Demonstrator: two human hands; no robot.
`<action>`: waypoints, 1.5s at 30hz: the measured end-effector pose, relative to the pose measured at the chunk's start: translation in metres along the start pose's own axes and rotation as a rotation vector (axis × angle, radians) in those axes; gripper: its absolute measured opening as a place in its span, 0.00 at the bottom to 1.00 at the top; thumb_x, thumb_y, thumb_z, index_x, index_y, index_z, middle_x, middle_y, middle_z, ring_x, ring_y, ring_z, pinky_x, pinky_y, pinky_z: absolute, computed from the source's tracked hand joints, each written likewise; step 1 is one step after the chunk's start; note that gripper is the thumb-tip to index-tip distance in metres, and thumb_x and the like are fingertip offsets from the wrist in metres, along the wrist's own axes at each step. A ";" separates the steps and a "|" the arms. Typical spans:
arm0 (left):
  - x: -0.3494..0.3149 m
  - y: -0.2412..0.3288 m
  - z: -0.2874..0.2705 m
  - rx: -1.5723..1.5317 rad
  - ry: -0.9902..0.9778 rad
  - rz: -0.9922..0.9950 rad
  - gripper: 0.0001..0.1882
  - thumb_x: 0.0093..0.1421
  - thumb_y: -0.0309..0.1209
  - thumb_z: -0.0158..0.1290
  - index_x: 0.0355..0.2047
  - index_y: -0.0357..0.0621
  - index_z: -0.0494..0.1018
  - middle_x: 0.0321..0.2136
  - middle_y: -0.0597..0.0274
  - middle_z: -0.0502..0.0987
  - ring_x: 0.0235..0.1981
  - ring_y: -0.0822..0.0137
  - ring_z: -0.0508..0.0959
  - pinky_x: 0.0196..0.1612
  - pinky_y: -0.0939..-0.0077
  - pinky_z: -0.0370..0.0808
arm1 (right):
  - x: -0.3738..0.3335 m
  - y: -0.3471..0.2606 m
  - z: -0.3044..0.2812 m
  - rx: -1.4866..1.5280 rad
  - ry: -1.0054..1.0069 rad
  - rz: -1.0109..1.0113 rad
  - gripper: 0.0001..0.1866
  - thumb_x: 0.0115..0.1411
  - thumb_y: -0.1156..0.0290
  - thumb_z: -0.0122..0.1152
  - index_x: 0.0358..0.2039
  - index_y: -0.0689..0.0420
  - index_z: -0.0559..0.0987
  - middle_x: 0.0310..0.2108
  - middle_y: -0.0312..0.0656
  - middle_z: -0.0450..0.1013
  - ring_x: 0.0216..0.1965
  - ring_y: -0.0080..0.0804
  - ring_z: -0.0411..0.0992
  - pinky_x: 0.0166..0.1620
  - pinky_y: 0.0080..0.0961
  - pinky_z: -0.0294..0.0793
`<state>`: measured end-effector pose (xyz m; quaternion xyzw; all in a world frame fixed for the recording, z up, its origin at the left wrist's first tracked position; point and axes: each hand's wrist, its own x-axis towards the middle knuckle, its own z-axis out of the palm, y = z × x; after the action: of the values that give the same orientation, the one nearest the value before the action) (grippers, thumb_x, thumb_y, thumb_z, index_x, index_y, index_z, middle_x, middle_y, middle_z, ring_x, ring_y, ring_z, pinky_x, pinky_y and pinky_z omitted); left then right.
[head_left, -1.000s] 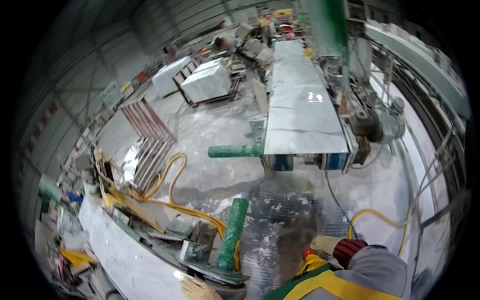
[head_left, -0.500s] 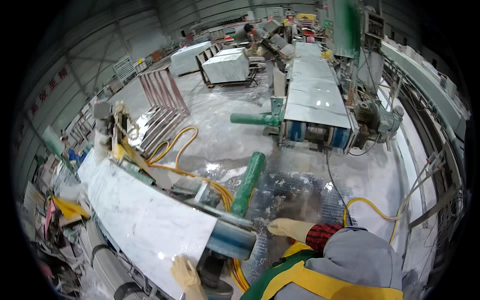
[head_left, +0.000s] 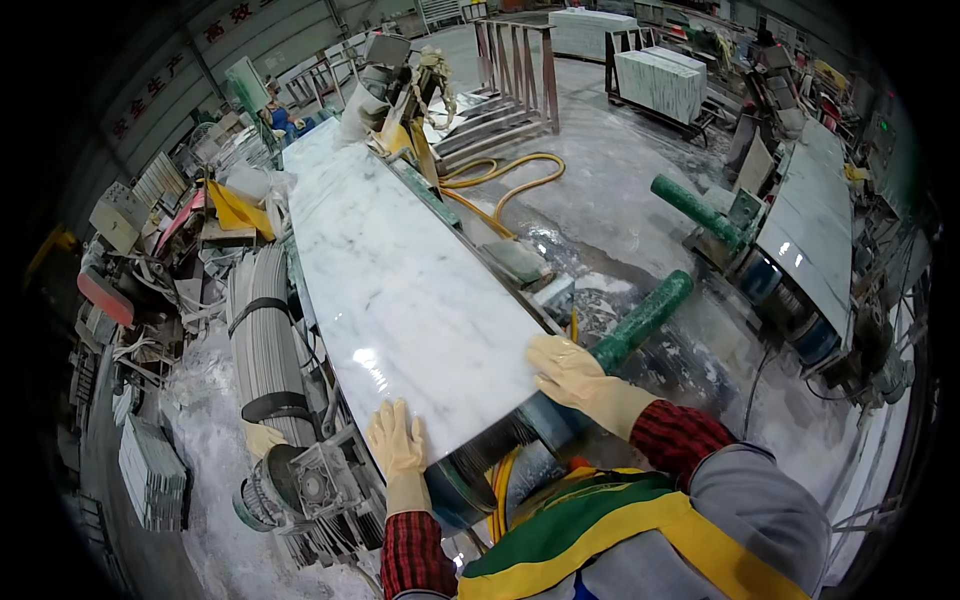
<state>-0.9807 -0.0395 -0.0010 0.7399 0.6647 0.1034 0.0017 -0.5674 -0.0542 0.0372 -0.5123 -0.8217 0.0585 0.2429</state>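
A long polished white marble slab [head_left: 415, 290] with grey veins lies on a conveyor in front of me. My left hand [head_left: 398, 447], in a pale rubber glove, rests with its fingers stretched out flat on the slab's near left corner. Across from it my right hand [head_left: 578, 376], gloved the same way, lies at the near right corner, fingers extended over the edge. Neither hand shows anything enclosed in it. Below the slab's end is a blue roller [head_left: 560, 425], partly hidden by my right arm.
A green cylinder [head_left: 645, 320] sticks out to the right. A motor [head_left: 310, 490] and a grey ribbed roll [head_left: 265, 330] line the left side. Yellow hose [head_left: 525, 183] curls on the floor. A second conveyor [head_left: 805, 240] carries another slab; a metal rack [head_left: 520, 80] stands behind.
My view has swung left. My right hand, apart from the slab before, now touches its near right corner. My left hand stays at the near end, further onto the slab.
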 end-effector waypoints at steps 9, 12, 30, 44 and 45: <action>0.014 0.016 -0.014 0.018 0.114 -0.135 0.29 0.77 0.45 0.50 0.73 0.48 0.71 0.76 0.45 0.66 0.76 0.39 0.63 0.78 0.41 0.53 | 0.082 0.033 0.043 -0.012 0.079 -0.097 0.29 0.71 0.55 0.61 0.67 0.55 0.76 0.69 0.51 0.71 0.73 0.49 0.65 0.78 0.47 0.55; 0.012 0.018 -0.013 0.047 0.078 -0.229 0.29 0.77 0.44 0.50 0.74 0.47 0.69 0.76 0.43 0.65 0.77 0.40 0.62 0.78 0.40 0.54 | 0.099 0.033 0.032 0.004 0.082 -0.104 0.27 0.70 0.56 0.61 0.65 0.55 0.77 0.67 0.50 0.72 0.71 0.47 0.66 0.76 0.47 0.57; 0.014 0.011 0.005 0.038 0.205 -0.132 0.28 0.75 0.38 0.54 0.72 0.43 0.71 0.73 0.40 0.70 0.73 0.35 0.67 0.73 0.40 0.62 | 0.092 0.039 0.038 0.000 0.102 -0.065 0.26 0.69 0.59 0.63 0.65 0.55 0.78 0.68 0.50 0.72 0.71 0.48 0.67 0.76 0.47 0.60; 0.003 0.015 0.006 0.160 0.085 -0.283 0.27 0.79 0.43 0.50 0.74 0.52 0.69 0.77 0.51 0.66 0.77 0.46 0.63 0.75 0.42 0.60 | 0.036 0.014 0.024 -0.023 0.147 -0.069 0.26 0.65 0.63 0.66 0.62 0.57 0.78 0.65 0.53 0.73 0.69 0.53 0.69 0.74 0.49 0.63; 0.001 0.013 0.007 0.163 0.097 -0.290 0.28 0.78 0.44 0.49 0.75 0.51 0.68 0.76 0.50 0.66 0.77 0.45 0.63 0.75 0.41 0.60 | 0.038 0.014 0.026 -0.025 0.153 -0.087 0.26 0.65 0.63 0.65 0.62 0.57 0.78 0.65 0.53 0.74 0.69 0.53 0.69 0.74 0.49 0.64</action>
<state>-0.9663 -0.0394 -0.0059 0.6280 0.7701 0.0832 -0.0755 -0.5811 -0.0110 0.0227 -0.4822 -0.8228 -0.0016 0.3008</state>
